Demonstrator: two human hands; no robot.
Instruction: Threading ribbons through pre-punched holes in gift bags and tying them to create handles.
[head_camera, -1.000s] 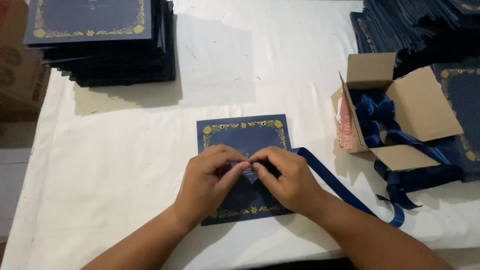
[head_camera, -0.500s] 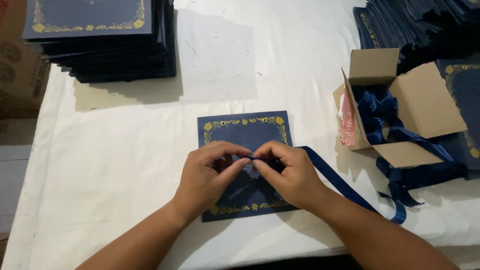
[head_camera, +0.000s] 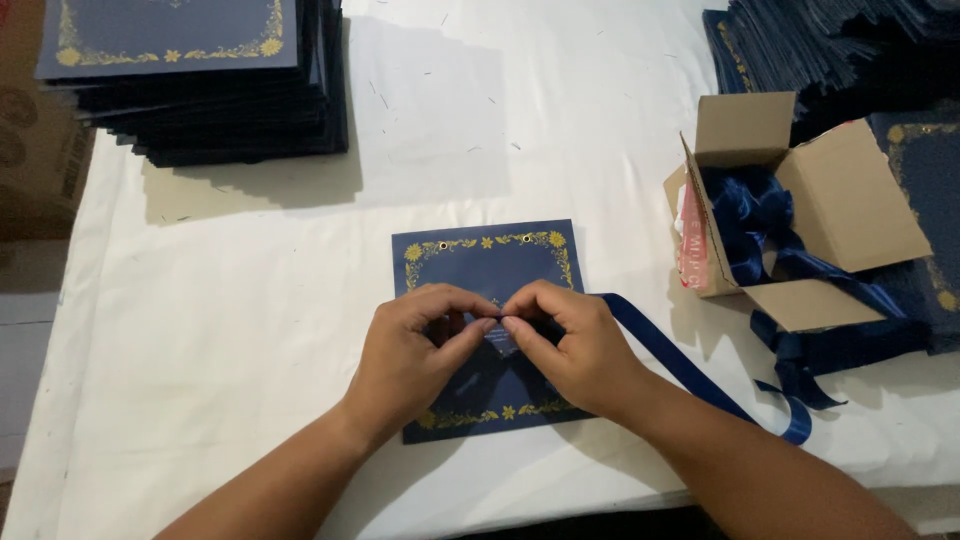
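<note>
Fingers of the left hand are curled and pinched on the ribbon at the middle of the card; fingers of the right hand are likewise pinched on the same ribbon, tips meeting those of the left. The grasped portion is mostly hidden by the hands.

At far left, a brown carton is seen beside the surface, which is covered in white. On the upper left of the surface a stack of dark blue cards with gold borders is set. The card, blue with a gold floral border and two punched holes near its top edge, is laid flat at centre, under both hands. From the right hand the ribbon is run rightward and downward across the surface to its front edge. Further right, an open box holding coiled blue ribbon is placed, with loose lengths trailing beneath it. Behind and beside the box, a pile of blue covers is spread.
</note>
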